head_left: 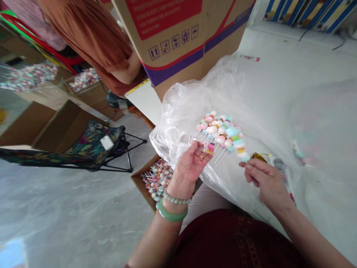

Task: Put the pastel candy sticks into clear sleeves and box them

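Note:
My left hand (189, 163), wearing a bead bracelet and a green bangle, is closed on a small clear printed wrapper (208, 147) with pink and yellow on it. My right hand (264, 178) has its fingers pinched at the lower end of a striped marshmallow lollipop (237, 139), slightly blurred; its stick cannot be made out. Between the hands, a pile of pastel marshmallow lollipops (216, 128) lies on a clear plastic sheet (181, 108), white sticks pointing toward me. Gold twist ties (259, 157) lie just behind my right fingers. Printed wrappers (280, 165) show beside that hand.
A large cardboard carton (178, 63) stands at the back of the white table (273, 74). Below on the left, an open box (157, 178) holds many wrapped lollipops. A folding chair (83, 145) carries a white phone (106, 143). Another person (92, 37) sits beyond the carton.

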### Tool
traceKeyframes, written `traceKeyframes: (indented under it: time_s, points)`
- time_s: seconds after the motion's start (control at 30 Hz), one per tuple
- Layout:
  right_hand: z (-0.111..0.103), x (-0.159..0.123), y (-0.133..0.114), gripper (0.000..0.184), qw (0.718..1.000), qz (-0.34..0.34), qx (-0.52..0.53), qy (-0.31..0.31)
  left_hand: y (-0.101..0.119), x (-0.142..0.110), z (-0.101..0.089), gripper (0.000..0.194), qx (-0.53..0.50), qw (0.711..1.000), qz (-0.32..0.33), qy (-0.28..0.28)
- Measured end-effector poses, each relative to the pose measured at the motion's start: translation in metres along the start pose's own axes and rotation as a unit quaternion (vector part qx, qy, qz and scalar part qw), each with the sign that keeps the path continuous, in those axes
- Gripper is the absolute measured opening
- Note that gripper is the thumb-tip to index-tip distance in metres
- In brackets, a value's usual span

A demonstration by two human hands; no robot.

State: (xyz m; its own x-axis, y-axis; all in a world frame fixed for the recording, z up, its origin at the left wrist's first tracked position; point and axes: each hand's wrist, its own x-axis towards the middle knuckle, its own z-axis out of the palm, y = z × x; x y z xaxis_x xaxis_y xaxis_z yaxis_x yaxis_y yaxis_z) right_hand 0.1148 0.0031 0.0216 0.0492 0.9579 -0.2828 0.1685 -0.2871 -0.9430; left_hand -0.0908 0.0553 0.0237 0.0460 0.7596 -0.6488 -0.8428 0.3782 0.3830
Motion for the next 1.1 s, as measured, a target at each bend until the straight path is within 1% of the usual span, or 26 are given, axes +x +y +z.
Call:
traceKeyframes:
  time_s: [0.03,0.1,0.17,0.23,0.3,0.4,0.47,0.57,0.73,0.93,1.03,1.1]
  points:
    - [-0.009,-0.012,0.001,0.031,0.998,-0.008,-0.047,-0.028,0.0,0.001,0.002,0.02,-0.004,1.0,-0.004,0.002]
    - [-0.02,-0.031,0.002,0.036,0.991,-0.026,-0.122,-0.057,-0.002,0.002,0.006,0.021,-0.011,1.0,-0.012,0.004]
    - [-0.023,-0.043,0.003,0.036,0.981,-0.049,-0.175,-0.075,-0.005,0.004,0.01,0.022,-0.015,1.0,-0.018,0.004]
    - [-0.021,-0.048,0.003,0.035,0.973,-0.075,-0.205,-0.08,-0.007,0.004,0.013,0.024,-0.012,1.0,-0.028,-0.002]
    - [-0.018,-0.048,0.005,0.033,0.969,-0.095,-0.217,-0.076,-0.009,0.003,0.016,0.026,-0.002,0.999,-0.043,-0.016]
    - [-0.016,-0.045,0.007,0.031,0.968,-0.106,-0.219,-0.067,-0.011,0.0,0.018,0.024,0.01,0.997,-0.068,-0.032]
    - [-0.019,-0.044,0.008,0.031,0.969,-0.108,-0.215,-0.063,-0.012,-0.001,0.019,0.022,0.012,0.996,-0.078,-0.034]
    - [-0.024,-0.043,0.011,0.032,0.97,-0.109,-0.208,-0.062,-0.012,-0.002,0.02,0.025,0.021,0.996,-0.084,-0.038]
    - [-0.028,-0.04,0.015,0.032,0.969,-0.106,-0.214,-0.065,-0.014,-0.001,0.02,0.024,0.033,0.995,-0.089,-0.033]
    - [-0.024,-0.038,0.014,0.031,0.965,-0.119,-0.227,-0.058,-0.015,0.002,0.017,0.023,0.03,0.996,-0.09,-0.002]
    - [-0.023,-0.038,0.016,0.03,0.954,-0.148,-0.257,-0.035,-0.015,0.002,0.017,0.023,0.027,0.995,-0.096,-0.003]
    - [-0.024,-0.038,0.019,0.025,0.935,-0.193,-0.297,-0.014,-0.015,0.002,0.016,0.023,0.025,0.994,-0.106,-0.014]
